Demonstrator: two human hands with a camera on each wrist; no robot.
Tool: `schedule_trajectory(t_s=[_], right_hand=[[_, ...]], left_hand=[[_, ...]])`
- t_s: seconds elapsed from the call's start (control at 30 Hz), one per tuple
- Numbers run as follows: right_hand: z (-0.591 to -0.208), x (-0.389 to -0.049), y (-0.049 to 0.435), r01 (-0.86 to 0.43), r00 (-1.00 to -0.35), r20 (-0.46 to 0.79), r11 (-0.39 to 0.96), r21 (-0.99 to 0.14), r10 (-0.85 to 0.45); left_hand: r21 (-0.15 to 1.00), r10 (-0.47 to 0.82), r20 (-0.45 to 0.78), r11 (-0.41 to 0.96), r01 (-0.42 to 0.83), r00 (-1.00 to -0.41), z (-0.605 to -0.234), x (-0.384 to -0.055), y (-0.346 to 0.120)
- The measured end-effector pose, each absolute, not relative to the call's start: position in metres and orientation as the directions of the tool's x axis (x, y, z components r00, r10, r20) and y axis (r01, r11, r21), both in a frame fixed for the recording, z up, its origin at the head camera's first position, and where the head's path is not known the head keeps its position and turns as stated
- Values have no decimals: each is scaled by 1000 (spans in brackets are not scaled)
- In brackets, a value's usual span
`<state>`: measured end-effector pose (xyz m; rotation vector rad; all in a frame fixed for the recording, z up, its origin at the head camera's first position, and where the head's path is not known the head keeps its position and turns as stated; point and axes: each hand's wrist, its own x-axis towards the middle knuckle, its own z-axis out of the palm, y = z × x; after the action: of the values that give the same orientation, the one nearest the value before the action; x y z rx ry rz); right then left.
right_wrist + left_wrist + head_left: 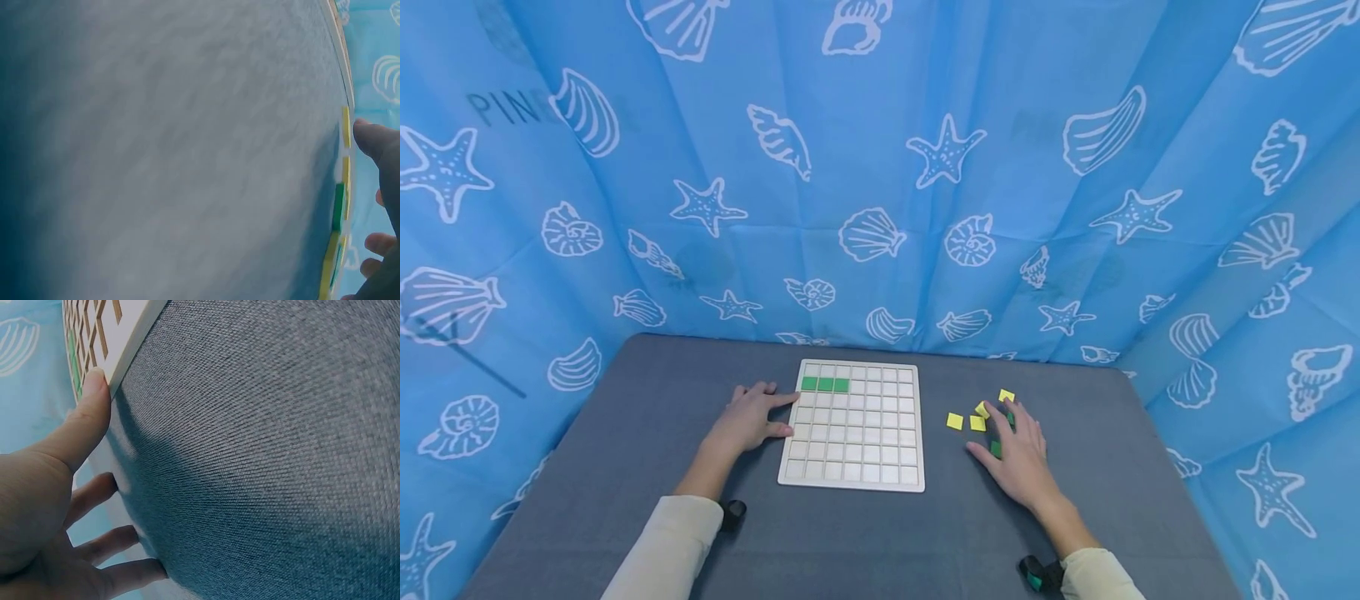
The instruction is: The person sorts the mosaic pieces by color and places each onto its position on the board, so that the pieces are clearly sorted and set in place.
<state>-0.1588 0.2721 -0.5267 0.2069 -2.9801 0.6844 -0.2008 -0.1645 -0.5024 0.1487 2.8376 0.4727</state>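
Note:
A pale wooden grid board lies on the table, with three green square tiles set side by side in its second row from the back. My left hand is at the board's left edge, thumb and index finger spread and touching it. In the left wrist view the thumb presses on the board's corner area. Over a loose group of tiles to the right is my right hand, thumb and fingers apart. Its index fingertip meets a tilted yellow tile. Green tiles show partly under the hand.
More yellow tiles lie flat between the board and the right hand, and another yellow tile sits farther back. A grey cloth covers the table. Behind and at both sides hangs a blue curtain with white shell prints.

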Motion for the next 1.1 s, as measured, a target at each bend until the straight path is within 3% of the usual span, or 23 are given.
schedule_trajectory(t_s=[1.1], right_hand=[[-532,-147,299,-174,-978,178,882,-439,-105]], left_hand=[[350,136,-242,936,45,-961,-505,-200,-165]])
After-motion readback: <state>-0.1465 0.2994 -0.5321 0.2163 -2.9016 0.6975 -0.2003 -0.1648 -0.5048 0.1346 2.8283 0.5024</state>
